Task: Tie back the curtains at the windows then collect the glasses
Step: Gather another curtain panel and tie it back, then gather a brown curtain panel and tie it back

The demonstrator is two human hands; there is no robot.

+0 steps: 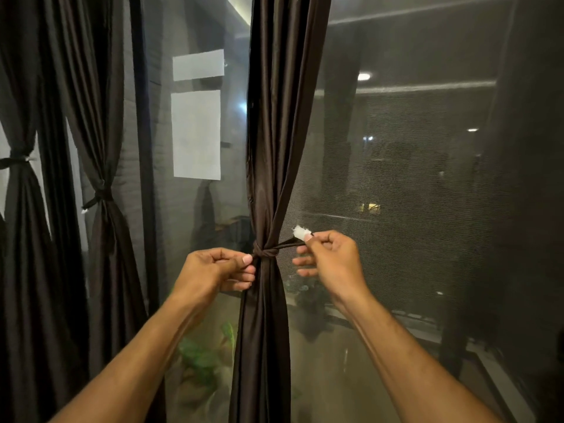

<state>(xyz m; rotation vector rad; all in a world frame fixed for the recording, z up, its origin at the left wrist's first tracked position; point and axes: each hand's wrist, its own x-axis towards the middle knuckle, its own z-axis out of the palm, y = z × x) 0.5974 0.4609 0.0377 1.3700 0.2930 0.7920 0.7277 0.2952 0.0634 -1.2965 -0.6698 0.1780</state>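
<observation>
A dark brown curtain hangs at the centre, gathered at its waist by a dark tie-back band that is knotted around it. My left hand pinches the band's left end right beside the knot. My right hand pinches the band's other end, pulled out to the right, with a frayed white tip sticking out past my fingers. No glasses are in view.
Two more dark curtains hang at the left, one tied with a band, another tied at the far left edge. A black window frame post stands between them. Mesh-screened window glass fills the right. Green plants show below.
</observation>
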